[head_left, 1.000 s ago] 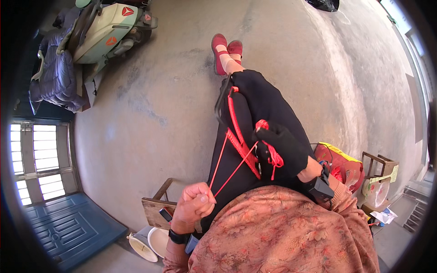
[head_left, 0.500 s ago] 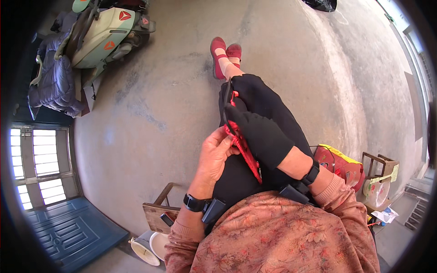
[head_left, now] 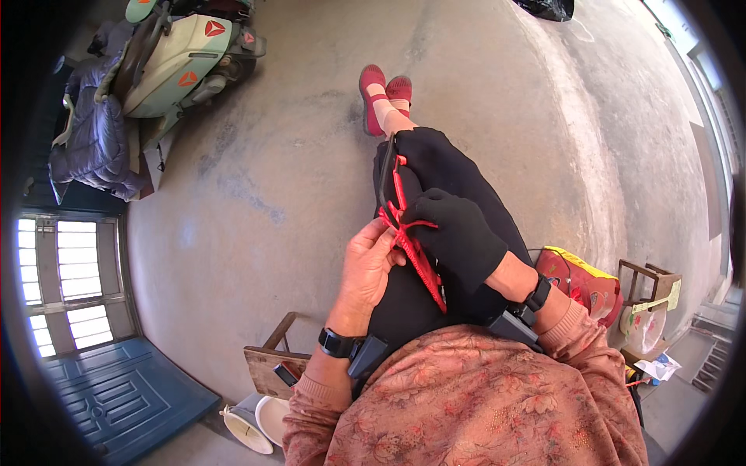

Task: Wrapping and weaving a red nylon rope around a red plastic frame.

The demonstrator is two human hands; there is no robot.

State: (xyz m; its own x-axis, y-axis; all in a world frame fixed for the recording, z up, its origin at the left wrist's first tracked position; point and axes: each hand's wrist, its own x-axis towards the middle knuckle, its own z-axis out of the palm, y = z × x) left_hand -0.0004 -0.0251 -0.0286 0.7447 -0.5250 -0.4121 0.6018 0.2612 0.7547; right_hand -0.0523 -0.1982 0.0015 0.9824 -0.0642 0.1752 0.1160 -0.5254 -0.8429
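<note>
A red knitted-looking piece (head_left: 420,264) with a thin, dark curved edge lies over my black-trousered lap, seen almost edge-on. My bare left hand (head_left: 371,260) pinches its near-middle part between thumb and fingers. To the right, my right hand (head_left: 457,233) wears a black glove, its fingers closed on a red strand (head_left: 420,224) that runs taut from the piece. Whether a small tool is also in the gloved fingers is hidden. Both wrists carry dark watch-like bands.
Beside my left forearm stands a wooden stool (head_left: 268,373) with a small dark device on it, near white buckets (head_left: 272,419). A red bag (head_left: 579,279) and a small wooden stool (head_left: 649,279) are at my right. A scooter (head_left: 175,70) is parked far left.
My gloved right hand has drawn back slightly right and down from the piece, pulling the red strand out into view. My left hand keeps its pinch in nearly the same place.
</note>
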